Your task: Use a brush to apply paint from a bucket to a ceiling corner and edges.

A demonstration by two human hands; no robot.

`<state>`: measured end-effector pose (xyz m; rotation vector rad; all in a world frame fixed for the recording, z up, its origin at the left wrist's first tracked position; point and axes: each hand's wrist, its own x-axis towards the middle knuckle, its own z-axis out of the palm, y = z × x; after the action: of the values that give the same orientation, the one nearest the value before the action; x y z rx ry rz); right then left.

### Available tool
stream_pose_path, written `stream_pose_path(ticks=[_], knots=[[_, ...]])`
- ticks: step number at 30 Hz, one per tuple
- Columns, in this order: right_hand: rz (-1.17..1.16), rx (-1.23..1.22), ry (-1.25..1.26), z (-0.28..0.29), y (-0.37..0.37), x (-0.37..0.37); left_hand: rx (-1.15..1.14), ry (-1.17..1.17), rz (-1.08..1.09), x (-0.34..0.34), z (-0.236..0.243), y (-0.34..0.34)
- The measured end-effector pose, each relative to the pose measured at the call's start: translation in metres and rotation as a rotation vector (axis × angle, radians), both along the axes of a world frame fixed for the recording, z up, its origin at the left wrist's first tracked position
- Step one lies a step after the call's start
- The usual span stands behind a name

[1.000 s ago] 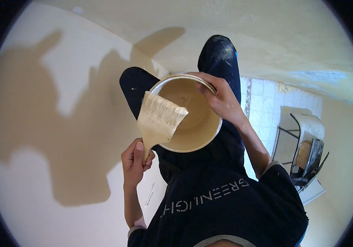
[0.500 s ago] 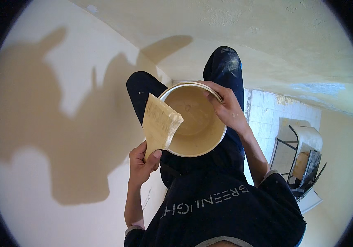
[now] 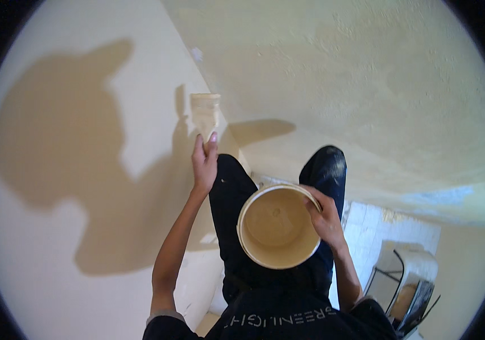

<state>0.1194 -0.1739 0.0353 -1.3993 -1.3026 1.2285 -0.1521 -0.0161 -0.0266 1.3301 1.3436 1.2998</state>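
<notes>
My left hand (image 3: 204, 164) is closed round the handle of a wide paintbrush (image 3: 205, 112), raised with its bristles up beside the corner where two walls meet. Cream paint coats the brush; whether its tip touches the wall I cannot tell. My right hand (image 3: 326, 218) grips the far right rim of a round bucket (image 3: 279, 226), thumb inside and fingers outside. The bucket hangs above my lap, tilted so its inside shows, with cream paint coating the walls and bottom.
A pale wall (image 3: 44, 238) on the left carries my large shadow. The facing wall (image 3: 333, 90) is cream with rough patches. On the tiled floor (image 3: 364, 232) at the right stands a metal-legged chair (image 3: 418, 266) with dark things on it.
My left hand has carried the paintbrush away from the bucket's rim, up and forward to the wall corner. The bucket, still in my right hand, appears lower in view.
</notes>
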Motion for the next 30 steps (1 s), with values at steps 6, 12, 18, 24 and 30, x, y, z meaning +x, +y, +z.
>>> stream_pose_path(ticks=[6, 12, 18, 24, 30], knots=[[-0.005, -0.024, -0.009, 0.006, 0.000, -0.009, 0.194, 0.154, 0.177, 0.018, -0.029, 0.094], [-0.039, -0.068, -0.025, 0.008, 0.004, -0.014, 0.306, 0.151, 0.199, 0.022, 0.007, 0.139], [-0.012, -0.060, -0.075, 0.009, 0.009, -0.013, 0.350, 0.160, 0.259, 0.014, 0.025, 0.158], [-0.002, -0.062, -0.078, 0.007, 0.011, -0.015, 0.400, 0.189, 0.254, 0.008, 0.033, 0.170], [-0.009, -0.067, -0.069, 0.007, 0.014, -0.016, 0.365, 0.247, 0.266, 0.006, 0.043, 0.179]])
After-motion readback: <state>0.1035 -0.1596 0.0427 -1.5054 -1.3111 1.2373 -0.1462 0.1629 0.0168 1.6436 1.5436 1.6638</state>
